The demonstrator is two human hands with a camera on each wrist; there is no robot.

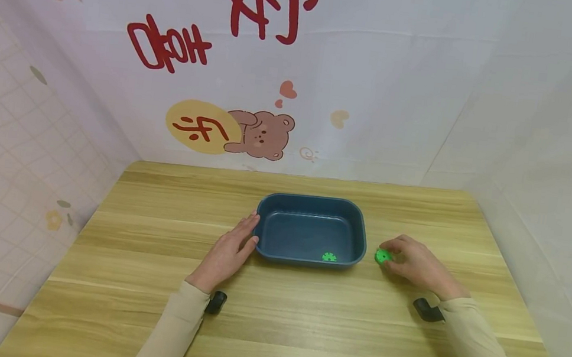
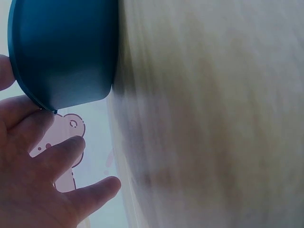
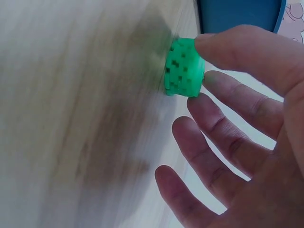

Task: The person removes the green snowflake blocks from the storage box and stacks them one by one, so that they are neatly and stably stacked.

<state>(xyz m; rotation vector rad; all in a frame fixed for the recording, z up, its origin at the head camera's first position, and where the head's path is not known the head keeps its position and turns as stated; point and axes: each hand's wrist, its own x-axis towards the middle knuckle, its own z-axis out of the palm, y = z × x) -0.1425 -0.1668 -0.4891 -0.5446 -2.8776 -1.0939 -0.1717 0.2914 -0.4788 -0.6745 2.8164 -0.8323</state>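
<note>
A dark blue rectangular basin (image 1: 308, 263) stands on the wooden table, and one green notched disc (image 1: 329, 257) lies inside by its near wall. At the basin's left end my left hand (image 1: 225, 254) rests against the rim with fingers fairly straight; the left wrist view shows the fingertips touching the basin (image 2: 66, 52). To the right of the basin, my right hand (image 1: 417, 266) pinches a short stack of green notched discs (image 3: 183, 69) between thumb and fingertips. The other fingers are spread loosely. Whether the stack touches the table is hard to tell.
The wooden table (image 1: 288, 333) meets a white cloth backdrop (image 1: 392, 96) at the back, printed with a bear and red characters. Cloth also hangs along both sides. Black fittings (image 1: 427, 310) sit at both wrists.
</note>
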